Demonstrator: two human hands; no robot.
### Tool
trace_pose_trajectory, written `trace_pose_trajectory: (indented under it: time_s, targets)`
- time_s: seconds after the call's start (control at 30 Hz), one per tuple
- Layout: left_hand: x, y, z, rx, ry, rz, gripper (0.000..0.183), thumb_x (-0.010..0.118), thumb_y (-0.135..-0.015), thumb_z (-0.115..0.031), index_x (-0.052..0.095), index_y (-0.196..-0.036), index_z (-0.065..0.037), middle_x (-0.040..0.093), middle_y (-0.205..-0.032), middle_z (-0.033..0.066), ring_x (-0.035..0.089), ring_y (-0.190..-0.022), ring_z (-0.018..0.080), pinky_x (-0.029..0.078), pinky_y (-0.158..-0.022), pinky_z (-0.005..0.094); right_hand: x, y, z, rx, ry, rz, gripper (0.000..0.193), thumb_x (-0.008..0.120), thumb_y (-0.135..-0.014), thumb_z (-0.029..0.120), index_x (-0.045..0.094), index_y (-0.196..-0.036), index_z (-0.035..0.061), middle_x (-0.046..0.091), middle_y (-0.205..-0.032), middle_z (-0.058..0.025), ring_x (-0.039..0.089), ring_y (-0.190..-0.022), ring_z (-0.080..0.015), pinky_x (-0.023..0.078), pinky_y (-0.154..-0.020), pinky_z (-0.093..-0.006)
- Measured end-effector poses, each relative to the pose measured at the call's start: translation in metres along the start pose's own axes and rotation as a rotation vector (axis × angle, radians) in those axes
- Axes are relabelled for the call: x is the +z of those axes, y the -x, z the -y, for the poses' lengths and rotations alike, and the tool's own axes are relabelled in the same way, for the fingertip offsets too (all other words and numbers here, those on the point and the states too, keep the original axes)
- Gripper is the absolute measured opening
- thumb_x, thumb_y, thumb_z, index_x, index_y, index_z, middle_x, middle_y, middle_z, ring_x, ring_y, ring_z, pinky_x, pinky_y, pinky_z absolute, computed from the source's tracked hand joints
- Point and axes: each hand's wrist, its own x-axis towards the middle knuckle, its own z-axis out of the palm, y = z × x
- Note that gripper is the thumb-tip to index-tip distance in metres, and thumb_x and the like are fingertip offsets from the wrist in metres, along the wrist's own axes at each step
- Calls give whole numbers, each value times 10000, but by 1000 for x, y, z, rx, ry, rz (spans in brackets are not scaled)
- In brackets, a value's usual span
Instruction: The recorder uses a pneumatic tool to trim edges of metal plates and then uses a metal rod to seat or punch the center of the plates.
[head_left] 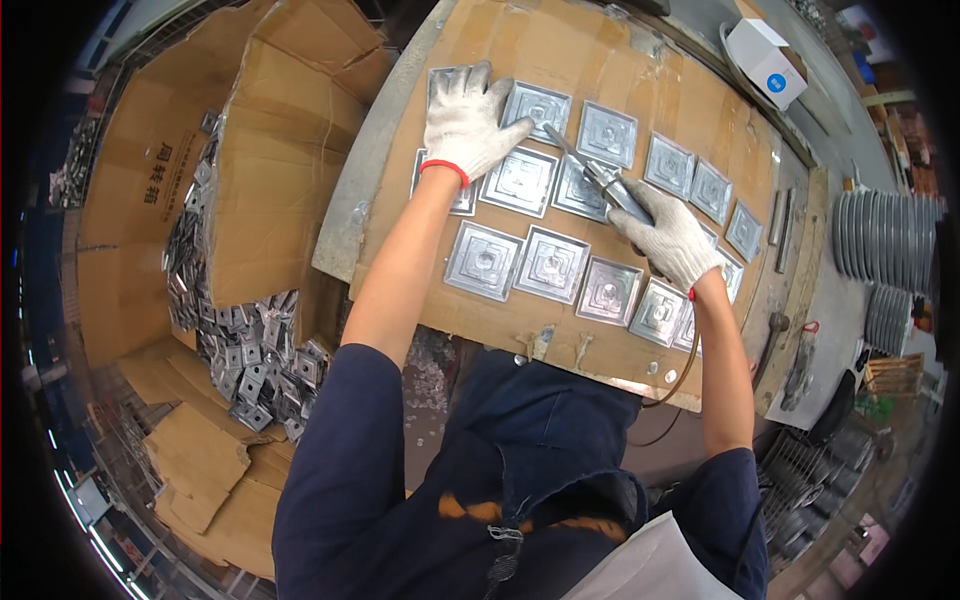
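My left hand (466,122), in a white knitted glove with a red cuff, lies with fingers spread over a square metal plate (436,84) in the far left corner of the board. Its thumb reaches onto the neighbouring plate (540,104). Gripped in my gloved right hand (670,234) is a silver hand-held air tool (624,198) with a thin pointed tip. That tip is over the same neighbouring plate, close to its near right edge; whether it touches is unclear. Several similar plates with stepped square ridges, such as this one (484,260), lie in rows.
Brown cardboard (395,305) covers the worktable. At left stands a large carton (290,130) with many small metal parts (255,360). A hose (683,378) hangs near my right forearm. Stacked round discs (885,235) and a white box (765,62) are at right.
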Motion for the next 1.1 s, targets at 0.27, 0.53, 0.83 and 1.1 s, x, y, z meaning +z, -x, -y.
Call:
trace_pose_trajectory:
  time_s: [0.27, 0.53, 0.83, 1.1]
  targets:
    - [20, -1, 16, 52, 37, -160, 403, 583, -1020, -351, 724, -1349, -167, 603, -1495, 121, 508, -1431, 343, 327, -1267, 526, 9, -5, 7, -53, 48, 27, 724, 726, -1004, 459, 581, -1546, 3, 732, -918, -181, 680, -749, -215, 553, -738, -372]
    - [18, 0, 13, 52, 66, -159, 404, 603, -997, -344, 731, -1339, -170, 606, -1486, 130, 528, -1413, 342, 339, -1260, 540, 18, -15, 2, -101, 98, 9, 711, 735, -1016, 399, 542, -1610, 60, 594, -729, -28, 542, -576, -98, 456, -507, -303]
    - [14, -1, 13, 38, 27, -132, 434, 597, -1004, -382, 731, -1365, -182, 603, -1507, 133, 517, -1440, 351, 327, -1277, 547, 17, -17, 17, -71, 73, 47, 743, 696, -998, 480, 574, -1548, -5, 718, -874, -203, 691, -719, -260, 545, -699, -392]
    - [0, 11, 66, -293, 393, -327, 626, 710, -982, -472, 656, -1498, -123, 493, -1684, 154, 378, -1578, 400, 294, -1321, 488, 17, -14, 65, 32, -95, 79, 704, 724, -1003, 400, 559, -1587, 44, 625, -760, -20, 506, -562, -96, 433, -505, -303]
